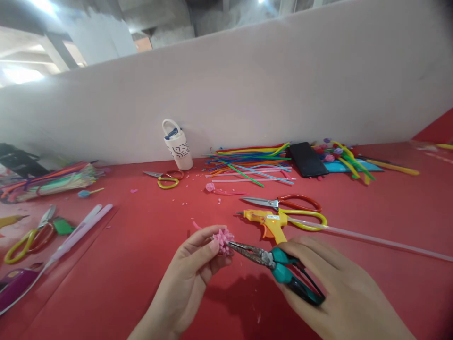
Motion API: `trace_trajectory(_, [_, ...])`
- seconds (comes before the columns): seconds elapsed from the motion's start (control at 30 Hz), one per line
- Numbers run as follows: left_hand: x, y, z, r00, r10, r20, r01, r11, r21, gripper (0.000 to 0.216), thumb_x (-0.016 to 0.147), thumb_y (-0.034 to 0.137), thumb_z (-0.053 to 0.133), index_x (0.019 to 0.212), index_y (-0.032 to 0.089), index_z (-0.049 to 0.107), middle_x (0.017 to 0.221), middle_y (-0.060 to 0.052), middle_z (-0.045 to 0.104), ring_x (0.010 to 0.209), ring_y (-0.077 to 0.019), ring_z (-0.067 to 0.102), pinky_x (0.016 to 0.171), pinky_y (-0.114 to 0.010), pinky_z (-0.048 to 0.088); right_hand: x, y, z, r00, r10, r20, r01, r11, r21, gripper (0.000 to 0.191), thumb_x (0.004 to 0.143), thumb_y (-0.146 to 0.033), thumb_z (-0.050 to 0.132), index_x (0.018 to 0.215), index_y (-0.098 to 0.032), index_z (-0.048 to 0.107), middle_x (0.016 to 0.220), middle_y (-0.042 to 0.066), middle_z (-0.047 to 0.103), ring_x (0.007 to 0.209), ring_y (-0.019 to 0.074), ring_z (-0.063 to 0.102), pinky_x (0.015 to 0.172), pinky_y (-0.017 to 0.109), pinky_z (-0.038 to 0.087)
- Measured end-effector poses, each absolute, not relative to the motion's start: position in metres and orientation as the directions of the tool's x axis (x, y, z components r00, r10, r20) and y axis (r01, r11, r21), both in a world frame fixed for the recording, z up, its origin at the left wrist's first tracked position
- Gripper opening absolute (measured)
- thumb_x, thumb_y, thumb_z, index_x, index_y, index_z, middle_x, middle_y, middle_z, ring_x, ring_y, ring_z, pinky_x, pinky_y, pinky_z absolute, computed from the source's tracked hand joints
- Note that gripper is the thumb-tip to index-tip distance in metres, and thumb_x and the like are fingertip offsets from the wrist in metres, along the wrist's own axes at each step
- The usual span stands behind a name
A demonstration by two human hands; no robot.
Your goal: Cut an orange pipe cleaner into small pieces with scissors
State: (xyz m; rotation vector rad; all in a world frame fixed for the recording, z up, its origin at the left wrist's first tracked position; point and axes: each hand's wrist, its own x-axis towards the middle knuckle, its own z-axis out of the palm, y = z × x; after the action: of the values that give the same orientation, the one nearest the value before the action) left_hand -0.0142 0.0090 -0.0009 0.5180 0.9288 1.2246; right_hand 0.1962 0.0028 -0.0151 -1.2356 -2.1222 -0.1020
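My left hand (193,268) pinches the pink flower (223,240) between thumb and fingers, seemingly steadying it against the pliers (255,254), whose tips meet it at three o'clock; my right hand (334,274) grasps their handles. The glue gun (267,218), at the flower's two o'clock, seems parked within reach.

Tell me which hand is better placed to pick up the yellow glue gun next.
Probably the right hand: it is nearer the yellow glue gun, though it would first have to put down the pliers it holds. The left hand is farther off, pinching the pink fringed piece.
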Motion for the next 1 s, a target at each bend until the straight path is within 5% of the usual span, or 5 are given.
trace_trajectory(0.33, [-0.0145, 0.007, -0.0017, 0.014, 0.946, -0.324, -0.577, 0.272, 0.77, 0.015, 0.073, 0.015, 0.069, 0.088, 0.014, 0.072, 0.082, -0.005, 0.071, 0.071, -0.0121, 0.065, 0.068, -0.021, 0.056, 0.1949, 0.0036, -0.0142, -0.355, 0.698, 0.622, 0.825, 0.547, -0.143, 0.018, 0.081, -0.025, 0.047, 0.097, -0.019, 0.055, 0.087, 0.007, 0.066, 0.075, 0.0206, 0.063, 0.062, 0.033, 0.051])
trace_trajectory(1.0, [-0.0134, 0.0097, -0.0013, -0.024, 0.945, -0.327, -0.563, 0.258, 0.785, 0.016, 0.07, 0.017, 0.073, 0.086, 0.013, 0.072, 0.083, -0.006, 0.072, 0.071, -0.013, 0.065, 0.069, -0.023, 0.056, 0.1929, 0.0032, -0.0135, -0.345, 0.697, 0.629, 0.836, 0.533, -0.132, 0.018, 0.081, -0.025, 0.046, 0.095, -0.018, 0.056, 0.086, 0.008, 0.066, 0.075, 0.022, 0.064, 0.061, 0.033, 0.052])
